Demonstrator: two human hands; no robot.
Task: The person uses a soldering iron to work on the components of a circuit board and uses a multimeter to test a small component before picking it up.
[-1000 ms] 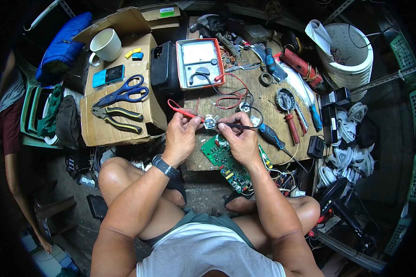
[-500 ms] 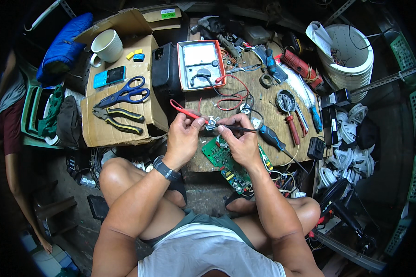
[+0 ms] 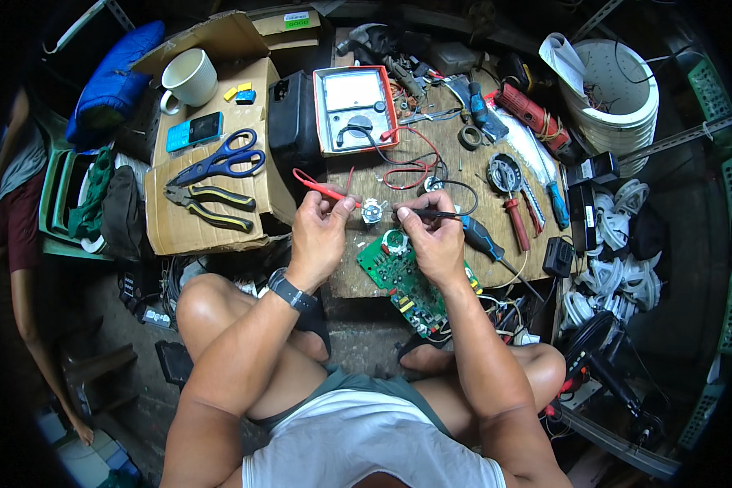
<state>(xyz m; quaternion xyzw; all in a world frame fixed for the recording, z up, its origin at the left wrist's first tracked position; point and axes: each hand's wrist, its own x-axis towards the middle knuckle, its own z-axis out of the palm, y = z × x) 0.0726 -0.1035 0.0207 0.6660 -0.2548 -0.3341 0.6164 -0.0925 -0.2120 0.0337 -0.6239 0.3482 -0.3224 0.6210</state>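
My left hand (image 3: 320, 236) pinches a red test probe (image 3: 324, 189), its tip at the left side of a small round metal-and-white component (image 3: 372, 211). Between the fingers of my right hand (image 3: 433, 244) is a black test probe (image 3: 443, 214), pointing left, its tip just right of the component. Whether either tip touches it is too small to tell. Both leads run back to an analog multimeter (image 3: 355, 110) in a red-rimmed box. A green circuit board (image 3: 378, 264) lies below my right hand, partly hidden by it.
On a cardboard box (image 3: 244, 236) at left lie pliers (image 3: 215, 211), blue scissors (image 3: 220, 159), a blue phone (image 3: 195, 132) and a mug (image 3: 189, 77). Right of my hand are a screwdriver (image 3: 484, 240) and a red angle grinder (image 3: 533, 112). A white bucket (image 3: 618, 122) stands far right. Another person's arm (image 3: 37, 350) shows at left.
My right hand has drawn slightly right, so the black probe's tip is farther from the red one. The component between them is now more exposed, as is the top of the circuit board.
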